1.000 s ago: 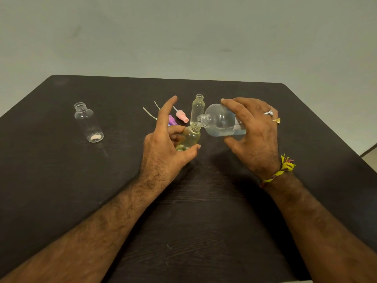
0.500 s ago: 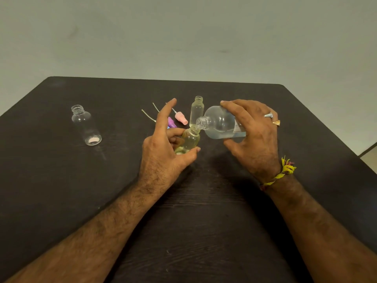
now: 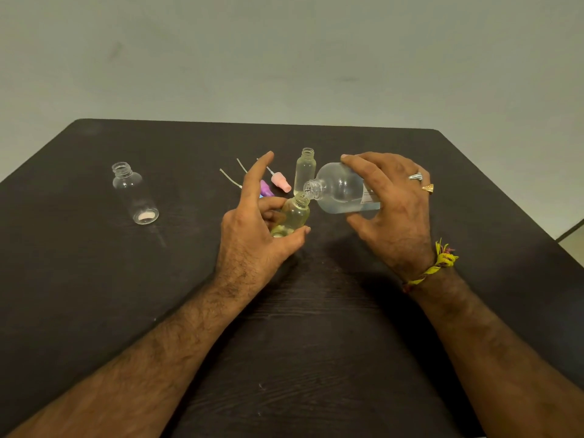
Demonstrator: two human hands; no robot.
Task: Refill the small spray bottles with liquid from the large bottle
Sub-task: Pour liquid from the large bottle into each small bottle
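My left hand (image 3: 252, 241) has its fingers clamped on the small bottle (image 3: 292, 216) at table centre; my right hand (image 3: 392, 203) grips the large bottle (image 3: 339, 191), tipped toward 9 o'clock. I'd keep the mouths touching and pour slowly to avoid spills

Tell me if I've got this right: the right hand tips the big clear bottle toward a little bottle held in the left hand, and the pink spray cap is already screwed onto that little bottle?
Not quite. The head view shows the small bottle in the left hand open-necked; the pink spray cap lies on the table behind it. The right hand does tip the large bottle toward it.
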